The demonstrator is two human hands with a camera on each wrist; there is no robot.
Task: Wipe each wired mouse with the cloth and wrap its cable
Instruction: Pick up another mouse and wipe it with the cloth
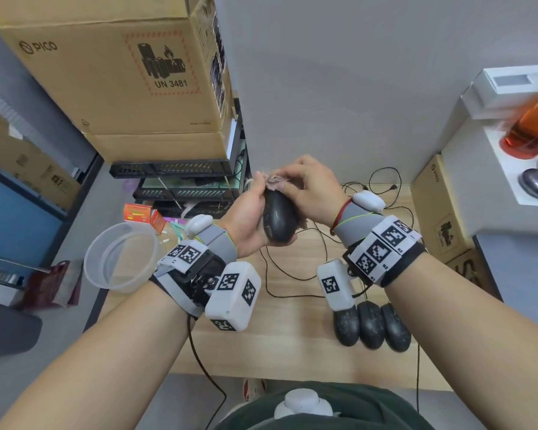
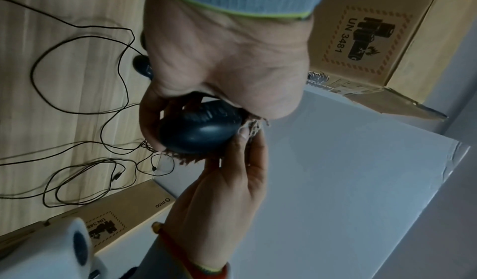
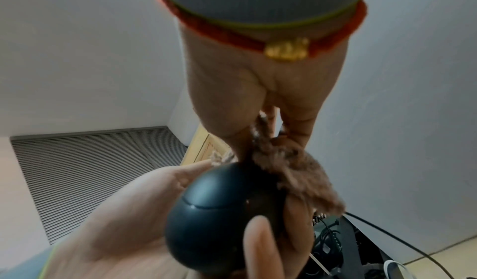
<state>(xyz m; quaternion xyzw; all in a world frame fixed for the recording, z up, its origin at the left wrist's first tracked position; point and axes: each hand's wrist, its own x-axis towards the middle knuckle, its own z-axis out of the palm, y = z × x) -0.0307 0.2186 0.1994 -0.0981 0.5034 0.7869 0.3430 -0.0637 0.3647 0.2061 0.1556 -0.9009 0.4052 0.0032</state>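
Wiping step, mouse held up between both hands.

My left hand (image 1: pixel 246 218) cups the dark mouse (image 1: pixel 278 217); my right hand (image 1: pixel 311 189) pinches the brown cloth (image 1: pixel 274 181) against its front end. Its cable (image 1: pixel 280 268) trails loose below the hands onto the desk (image 1: pixel 292 352). Three more mice (image 1: pixel 371 325) lie under my right wrist. Next, I judge: finish rubbing, then coil that cable.

Bare wooden desk (image 1: pixel 292 352) lies open below the raised hands, hemmed by three mice (image 1: pixel 371 325) on the right, loose cables (image 1: pixel 295 274) across the middle, plastic tub (image 1: pixel 121 256) on the left.
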